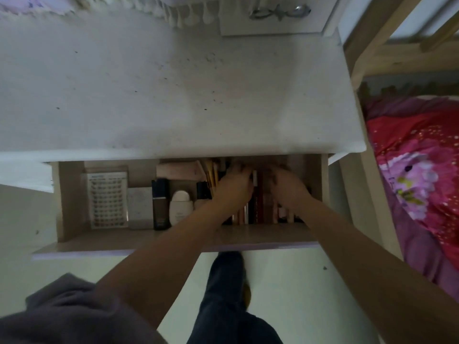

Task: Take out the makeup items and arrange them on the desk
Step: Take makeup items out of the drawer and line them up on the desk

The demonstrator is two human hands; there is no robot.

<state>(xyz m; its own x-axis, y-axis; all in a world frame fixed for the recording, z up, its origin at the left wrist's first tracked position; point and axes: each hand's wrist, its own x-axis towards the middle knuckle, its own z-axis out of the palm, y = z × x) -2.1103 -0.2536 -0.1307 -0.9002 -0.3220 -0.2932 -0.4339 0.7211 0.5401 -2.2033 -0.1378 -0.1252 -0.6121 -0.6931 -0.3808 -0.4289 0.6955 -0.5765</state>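
**Both hands down in the open drawer**

Here, the left hand and right hand reach into the pale wooden drawer at frame centre, fingers curled among upright lipstick-like tubes; whether either grips one I cannot tell. Left of them lie a white rounded bottle, a dark rectangular bottle and a clear lash tray. The white speckled table spreads above.

Matt speckled desk, pale wooden drawer, glossy dark bottle
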